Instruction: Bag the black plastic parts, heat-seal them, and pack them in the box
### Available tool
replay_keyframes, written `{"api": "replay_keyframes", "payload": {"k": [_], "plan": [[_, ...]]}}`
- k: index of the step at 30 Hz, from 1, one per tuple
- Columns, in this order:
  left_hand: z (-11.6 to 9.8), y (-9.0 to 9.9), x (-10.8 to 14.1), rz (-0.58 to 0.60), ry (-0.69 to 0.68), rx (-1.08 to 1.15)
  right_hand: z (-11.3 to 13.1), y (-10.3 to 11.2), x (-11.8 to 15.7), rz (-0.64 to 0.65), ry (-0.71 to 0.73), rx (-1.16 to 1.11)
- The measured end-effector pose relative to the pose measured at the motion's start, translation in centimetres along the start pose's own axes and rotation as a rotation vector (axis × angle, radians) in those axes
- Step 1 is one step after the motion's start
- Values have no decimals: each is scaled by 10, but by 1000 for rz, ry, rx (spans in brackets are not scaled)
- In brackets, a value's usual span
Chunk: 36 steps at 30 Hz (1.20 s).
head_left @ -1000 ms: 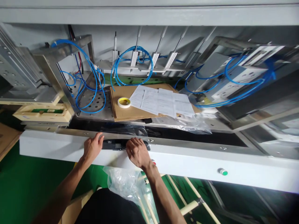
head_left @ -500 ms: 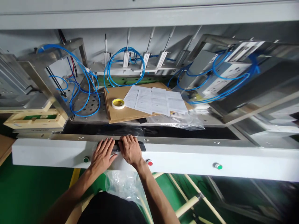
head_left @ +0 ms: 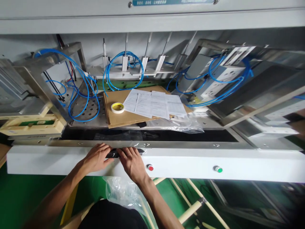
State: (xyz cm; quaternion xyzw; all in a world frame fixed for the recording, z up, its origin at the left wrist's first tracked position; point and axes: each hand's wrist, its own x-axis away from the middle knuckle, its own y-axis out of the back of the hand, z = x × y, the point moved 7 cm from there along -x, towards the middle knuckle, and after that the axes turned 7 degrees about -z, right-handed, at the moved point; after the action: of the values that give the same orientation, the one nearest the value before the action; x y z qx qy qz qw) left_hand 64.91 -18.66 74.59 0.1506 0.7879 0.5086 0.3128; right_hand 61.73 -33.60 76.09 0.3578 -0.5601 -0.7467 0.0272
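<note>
A dark, flat elongated piece (head_left: pixel 113 154) lies along the front edge of the white machine ledge (head_left: pixel 181 162), with clear film showing at its right end. My left hand (head_left: pixel 98 156) rests over its left end, fingers bent over the edge and thumb apart. On its right part lies my right hand (head_left: pixel 131 160), palm down with the fingers curled onto it. Clear plastic film (head_left: pixel 119 135) lies in the dark slot just behind the hands. A crumpled clear plastic bag (head_left: pixel 124 190) hangs below the ledge.
Behind the slot, cardboard sheets (head_left: pixel 114 120) carry papers (head_left: pixel 154 103) and a tape roll (head_left: pixel 117 107). Coiled blue tubes (head_left: pixel 107 74) and metal frames stand around them. A red button (head_left: pixel 150 167) and a green button (head_left: pixel 218 169) protrude from the ledge.
My left hand has shifted left and turned more sideways, its fingers now bent. The dark piece has moved slightly left, with my right hand still on it. The view has tilted up slightly.
</note>
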Motion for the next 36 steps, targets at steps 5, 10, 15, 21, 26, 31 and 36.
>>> {"api": "replay_keyframes", "payload": {"k": [5,10,15,21,26,31,36], "plan": [[1,7,-4,-63,4,-4,-9,-5,-4,71,21,-36],[13,6,-12,-62,33,130,-18,-9,-18,119,-38,-38],[22,1,-28,-24,-12,81,-22,-24,-29,136,-68,-3],[10,0,-17,-76,-24,-79,-20,-30,-28,105,-111,33],[0,-9,8,-105,-49,-149,-21,-22,-23,33,-164,26],[12,-5,9,-105,-29,35,-12,-2,19,-244,-389,-69],[10,3,12,27,210,313,3,-11,86,-586,-973,-607]]}}
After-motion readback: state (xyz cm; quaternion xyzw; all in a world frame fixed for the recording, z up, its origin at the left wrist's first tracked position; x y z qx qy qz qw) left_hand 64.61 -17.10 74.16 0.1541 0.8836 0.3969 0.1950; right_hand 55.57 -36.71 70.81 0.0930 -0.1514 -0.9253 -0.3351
